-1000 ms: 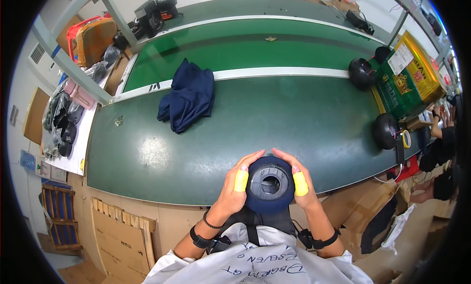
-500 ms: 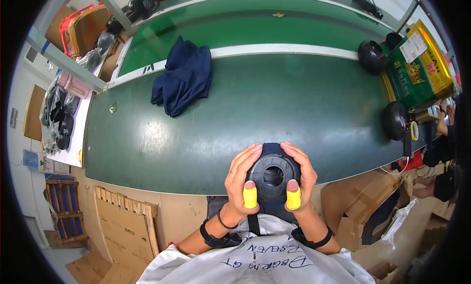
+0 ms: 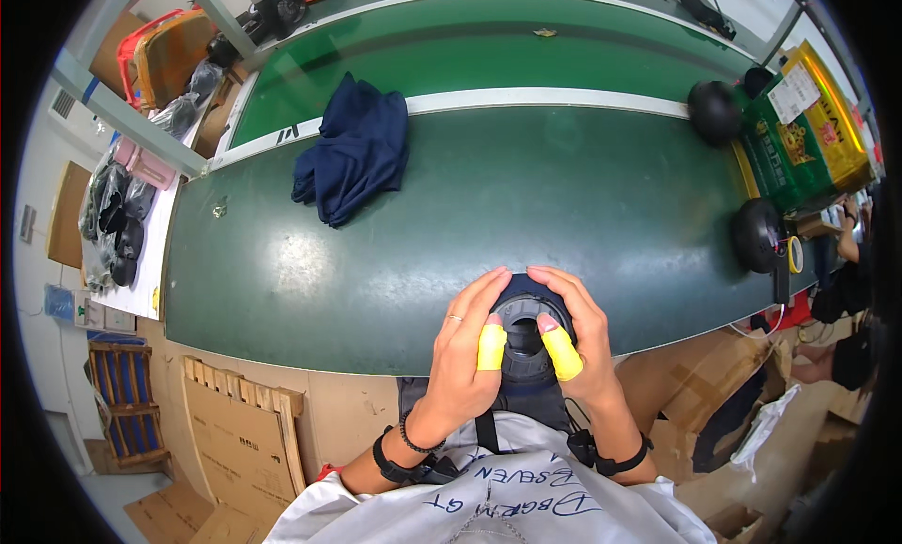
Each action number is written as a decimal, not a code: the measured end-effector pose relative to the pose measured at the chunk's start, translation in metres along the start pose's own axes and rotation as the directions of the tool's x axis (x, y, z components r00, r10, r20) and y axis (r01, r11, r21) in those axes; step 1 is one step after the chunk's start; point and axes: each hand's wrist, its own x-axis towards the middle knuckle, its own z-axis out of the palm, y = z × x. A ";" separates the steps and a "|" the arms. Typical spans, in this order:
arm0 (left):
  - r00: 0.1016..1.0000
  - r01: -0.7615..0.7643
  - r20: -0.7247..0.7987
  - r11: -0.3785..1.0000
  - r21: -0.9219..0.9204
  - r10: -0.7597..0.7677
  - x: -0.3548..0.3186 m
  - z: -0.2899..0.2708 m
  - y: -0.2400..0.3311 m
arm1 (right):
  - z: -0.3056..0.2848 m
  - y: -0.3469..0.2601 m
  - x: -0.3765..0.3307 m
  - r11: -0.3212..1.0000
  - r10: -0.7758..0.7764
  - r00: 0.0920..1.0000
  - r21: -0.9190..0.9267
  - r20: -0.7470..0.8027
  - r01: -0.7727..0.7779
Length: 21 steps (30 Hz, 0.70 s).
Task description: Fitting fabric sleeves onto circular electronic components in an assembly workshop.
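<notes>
Both hands grip the dark round housing between them, one on either side

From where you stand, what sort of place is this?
Likely a factory or assembly workshop: a long green workbench, a dark round part held between left hand and right hand, and flat cardboard nearby.

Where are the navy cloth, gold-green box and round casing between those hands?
Navy cloth (image 3: 355, 149): head view, middle of its folds.
Gold-green box (image 3: 799, 138): head view, its printed side.
Round casing (image 3: 526, 365): head view, dark ring below its hole.
</notes>
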 end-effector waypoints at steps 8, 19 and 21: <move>0.997 -0.022 -0.076 1.000 -0.014 0.021 -0.001 0.005 -0.001 | 0.002 -0.003 -0.004 0.998 -0.031 0.999 -0.060 -0.043 0.028; 0.965 0.182 0.122 0.926 0.330 -0.233 -0.024 -0.030 0.024 | -0.028 -0.063 -0.037 0.923 0.323 0.944 -0.243 0.066 -0.299; 0.992 0.129 0.015 0.960 -0.250 -0.129 -0.024 -0.028 0.018 | -0.024 -0.055 -0.041 0.986 0.046 0.996 -0.158 -0.073 -0.057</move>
